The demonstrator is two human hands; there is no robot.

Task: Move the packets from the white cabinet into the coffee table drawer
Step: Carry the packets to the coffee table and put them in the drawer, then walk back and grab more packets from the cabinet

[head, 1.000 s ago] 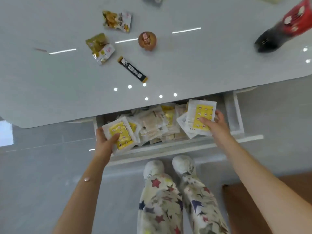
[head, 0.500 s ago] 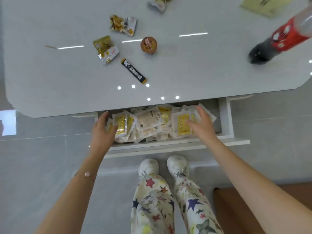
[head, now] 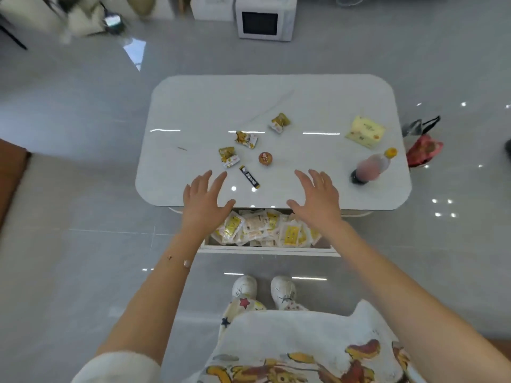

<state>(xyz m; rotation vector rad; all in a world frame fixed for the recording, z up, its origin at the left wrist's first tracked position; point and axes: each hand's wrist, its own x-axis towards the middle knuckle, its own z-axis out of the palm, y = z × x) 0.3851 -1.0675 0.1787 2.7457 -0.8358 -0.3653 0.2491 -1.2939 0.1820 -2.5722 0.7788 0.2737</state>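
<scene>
Both hands are empty with fingers spread: the left hand (head: 206,201) and the right hand (head: 315,201) hover over the near edge of the desk (head: 193,111); the packets (head: 257,228) lie heaped in the open drawer (head: 268,248) below; I think the heap may jam under the desk if the drawer is pushed shut.

Both hands out in mid-frame, backs to the camera, palms down. Left hand (head: 206,201) flat, fingers straight and slightly fanned, thumb stuck out to the right, holding nothing. Right hand (head: 315,201) mirrors it, fingers spread, thumb out to the left, also holding nothing. Hands apart, roughly level. Left forearm (head: 154,294) bare, rising from lower left, white sleeve (head: 119,366) pushed up at the bottom edge. Right forearm (head: 401,286) bare, rising from lower right.
</scene>
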